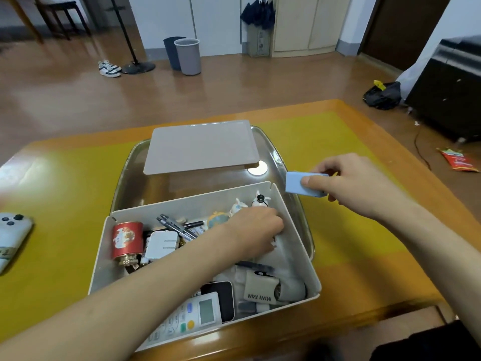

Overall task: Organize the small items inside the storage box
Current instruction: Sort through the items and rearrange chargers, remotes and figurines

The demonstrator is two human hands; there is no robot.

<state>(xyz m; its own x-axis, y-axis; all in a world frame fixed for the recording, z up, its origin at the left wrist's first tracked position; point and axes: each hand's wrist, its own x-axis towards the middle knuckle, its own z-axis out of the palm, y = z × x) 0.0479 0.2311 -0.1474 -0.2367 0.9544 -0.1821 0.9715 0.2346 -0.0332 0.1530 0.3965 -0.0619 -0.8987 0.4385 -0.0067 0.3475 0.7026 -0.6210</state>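
Observation:
A white storage box (299, 230) sits on a metal tray (125, 175), full of small items. Inside lie a red tin (127, 238), a white charger (161, 244), pens (174, 226), small figurines (260, 200), a mini fan pouch (260, 287), a dark phone-like slab (223, 295) and a white remote (192, 316). My left hand (255, 230) reaches into the box's far right part, fingers curled down on something I cannot make out. My right hand (348, 181) holds a light blue block (295, 183) just outside the box's right far corner.
The box's flat lid (200, 147) rests across the tray's far end. A white game controller (13, 233) lies at the table's left edge. The yellow table (65, 194) top extends left and right. Bins, shoes and a stand are on the floor beyond.

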